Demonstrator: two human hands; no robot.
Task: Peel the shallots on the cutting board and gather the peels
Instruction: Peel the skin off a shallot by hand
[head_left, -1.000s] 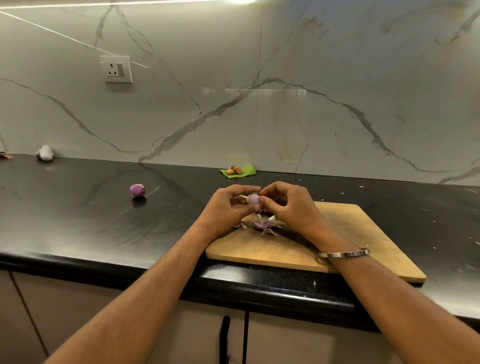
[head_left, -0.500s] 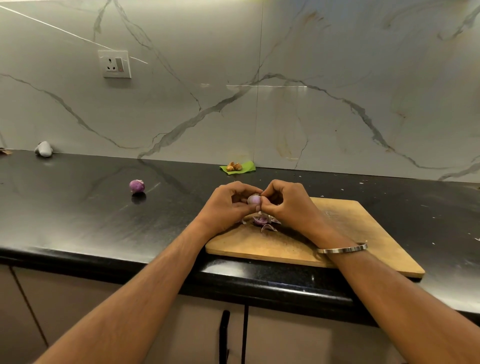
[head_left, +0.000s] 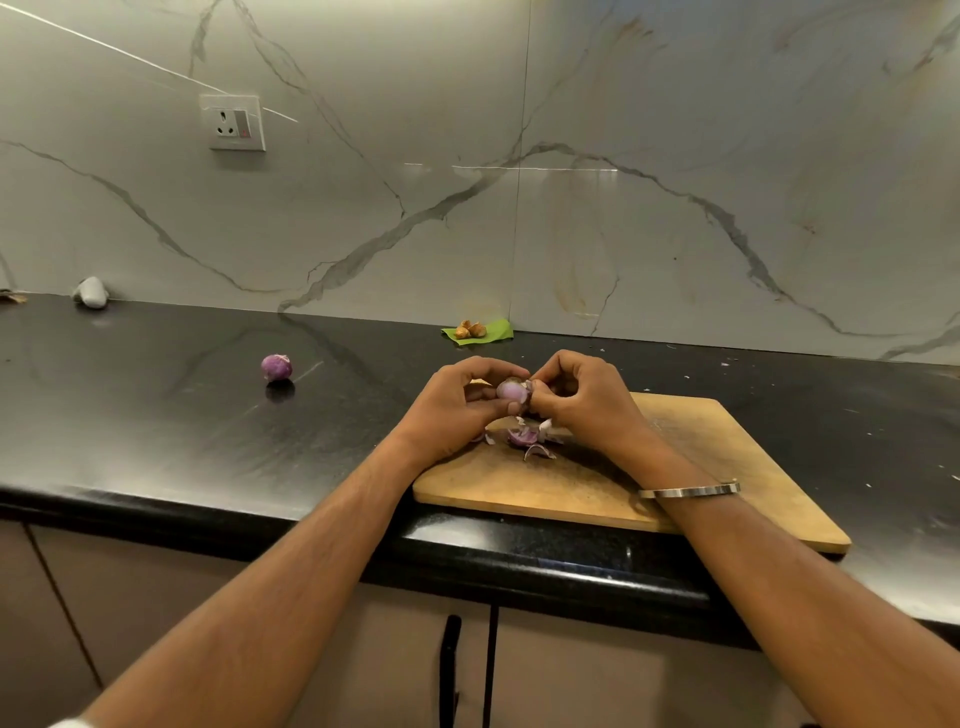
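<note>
A small pale purple shallot (head_left: 510, 391) is held just above the far left corner of the wooden cutting board (head_left: 675, 483). My left hand (head_left: 457, 405) grips it from the left. My right hand (head_left: 582, 400) pinches its skin at the right end. Below the hands a small heap of purple and white peels (head_left: 524, 439) lies on the board. A second purple shallot (head_left: 276, 367) sits alone on the black counter, well to the left.
The black counter (head_left: 156, 415) runs along a marble wall with a socket (head_left: 236, 123). A green leaf with brown pieces (head_left: 475, 330) lies at the back behind my hands. A grey lump (head_left: 91, 292) sits at the far left. Cabinet doors are below the counter edge.
Both hands have stayed together on the shallot with only small finger movements. The view has shifted slightly.
</note>
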